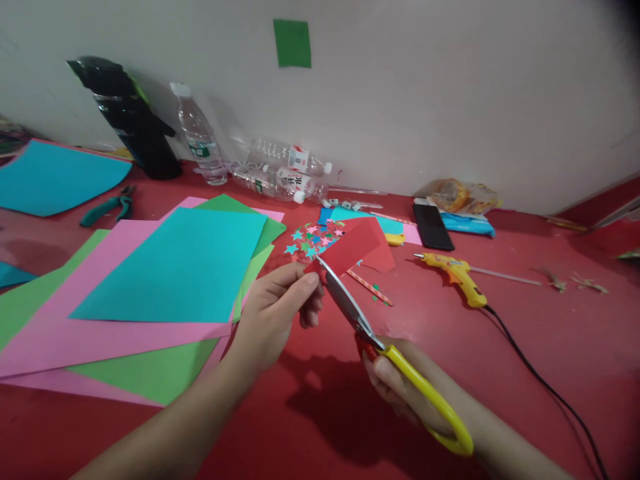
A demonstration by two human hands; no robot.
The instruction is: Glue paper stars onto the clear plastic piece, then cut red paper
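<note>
My left hand (pixel 287 300) pinches a strip of red paper (pixel 353 245) between thumb and fingers near its left end. In my right hand (pixel 405 383) is a pair of scissors with yellow handles (pixel 427 400), the fingers wrapped round the grips. The scissor blades (pixel 345 293) point up and left, and their tips meet the red paper close to my left thumb. Behind the strip lie many small coloured paper stars (pixel 313 240) and a patterned pencil (pixel 371 288). How far the blades have cut into the paper I cannot tell.
Blue, pink and green paper sheets (pixel 175 267) overlap at left, with teal-handled pliers (pixel 107 208) beyond. Along the wall are a black flask (pixel 130 120) and several plastic bottles (pixel 200 137). A phone (pixel 433 227) and a corded yellow glue gun (pixel 455 273) lie at right.
</note>
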